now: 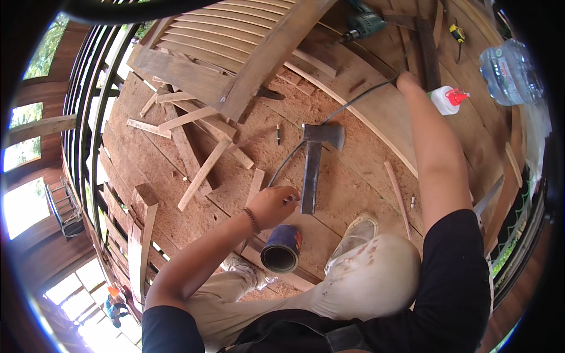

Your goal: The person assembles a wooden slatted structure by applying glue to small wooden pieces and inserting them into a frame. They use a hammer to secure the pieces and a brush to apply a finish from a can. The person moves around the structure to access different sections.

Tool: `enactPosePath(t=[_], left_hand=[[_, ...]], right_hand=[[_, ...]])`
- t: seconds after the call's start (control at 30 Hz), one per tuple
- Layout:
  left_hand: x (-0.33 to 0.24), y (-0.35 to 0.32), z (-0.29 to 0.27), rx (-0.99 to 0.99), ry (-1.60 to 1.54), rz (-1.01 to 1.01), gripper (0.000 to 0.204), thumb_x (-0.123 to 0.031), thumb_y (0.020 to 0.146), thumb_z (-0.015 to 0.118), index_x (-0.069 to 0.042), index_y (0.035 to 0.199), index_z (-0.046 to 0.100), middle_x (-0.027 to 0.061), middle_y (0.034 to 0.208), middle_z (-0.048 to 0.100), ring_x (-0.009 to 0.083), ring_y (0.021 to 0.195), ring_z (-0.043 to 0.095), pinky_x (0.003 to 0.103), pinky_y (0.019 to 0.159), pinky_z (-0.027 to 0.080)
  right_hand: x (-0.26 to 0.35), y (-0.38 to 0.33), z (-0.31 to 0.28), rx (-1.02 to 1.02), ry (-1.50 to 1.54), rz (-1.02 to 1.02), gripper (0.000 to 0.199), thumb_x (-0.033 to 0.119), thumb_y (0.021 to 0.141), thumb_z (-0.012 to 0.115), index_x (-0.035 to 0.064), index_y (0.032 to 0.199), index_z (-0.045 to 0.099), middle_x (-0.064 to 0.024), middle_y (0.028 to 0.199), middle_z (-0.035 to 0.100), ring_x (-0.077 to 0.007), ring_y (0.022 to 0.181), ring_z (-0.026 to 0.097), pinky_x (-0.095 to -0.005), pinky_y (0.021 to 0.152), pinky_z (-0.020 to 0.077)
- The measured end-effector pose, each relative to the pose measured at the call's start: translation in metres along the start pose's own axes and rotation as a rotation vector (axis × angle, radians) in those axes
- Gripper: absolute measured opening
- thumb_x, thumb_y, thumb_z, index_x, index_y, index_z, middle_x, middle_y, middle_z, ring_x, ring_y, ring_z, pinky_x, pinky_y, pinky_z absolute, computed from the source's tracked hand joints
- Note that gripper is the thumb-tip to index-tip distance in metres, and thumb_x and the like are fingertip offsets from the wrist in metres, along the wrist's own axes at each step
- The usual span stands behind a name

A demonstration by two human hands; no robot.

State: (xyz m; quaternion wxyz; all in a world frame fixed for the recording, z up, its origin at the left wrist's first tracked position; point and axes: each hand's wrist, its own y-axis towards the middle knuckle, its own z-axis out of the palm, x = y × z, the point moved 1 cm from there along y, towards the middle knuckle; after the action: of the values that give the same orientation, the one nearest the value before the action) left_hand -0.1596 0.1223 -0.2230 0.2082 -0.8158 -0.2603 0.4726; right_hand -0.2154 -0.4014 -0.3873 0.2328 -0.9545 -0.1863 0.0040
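My left hand (278, 206) is closed just left of the lower end of a hatchet's dark handle; whatever its curled fingers hold, if anything, I cannot make out. The hatchet (311, 176) lies on the dusty plank floor with its head away from me and its blade to the right. Beside that hand, close to me, is a dark blue can (281, 250) with its mouth showing. My right hand (407, 81) reaches far forward to the right, near dark wooden pieces; its fingers are hidden. A black cable (353, 101) runs between the two hands, passing the hatchet head.
Wood offcuts (203, 172) lie heaped at left, beside a slatted wooden panel (218, 35). A green power drill (362, 26) rests at the far side. On the right are a white bottle with a red cap (445, 100), a clear water jug (511, 73) and a yellow tape measure (457, 33).
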Motion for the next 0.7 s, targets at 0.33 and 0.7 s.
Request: enactPosePath(t=[0.33, 0.7], left_hand=[[0.021, 0.034, -0.034, -0.262, -0.131, -0.02, 0.02, -0.015, 0.095, 0.064, -0.004, 0.111, 0.07, 0.009, 0.093, 0.073, 0.0179, 0.084, 0.071, 0.032, 0.078, 0.058], [0.008, 0.038, -0.038, -0.493, -0.976, -0.112, 0.02, -0.014, 0.101, 0.06, 0.001, 0.112, 0.067, 0.0039, 0.091, 0.068, 0.0098, 0.08, 0.064, 0.025, 0.075, 0.053]], right_hand=[[0.008, -0.092, -0.077, -0.539, 0.02, -0.395, 0.022, 0.012, 0.093, 0.06, -0.0016, 0.103, 0.073, -0.0236, 0.101, 0.073, -0.0397, 0.098, 0.07, -0.0479, 0.085, 0.0571], [0.145, -0.303, -0.009, 0.714, 1.711, -0.479, 0.01, 0.009, 0.098, 0.066, 0.0017, 0.103, 0.068, -0.0099, 0.096, 0.074, -0.0159, 0.085, 0.071, -0.0313, 0.081, 0.0606]])
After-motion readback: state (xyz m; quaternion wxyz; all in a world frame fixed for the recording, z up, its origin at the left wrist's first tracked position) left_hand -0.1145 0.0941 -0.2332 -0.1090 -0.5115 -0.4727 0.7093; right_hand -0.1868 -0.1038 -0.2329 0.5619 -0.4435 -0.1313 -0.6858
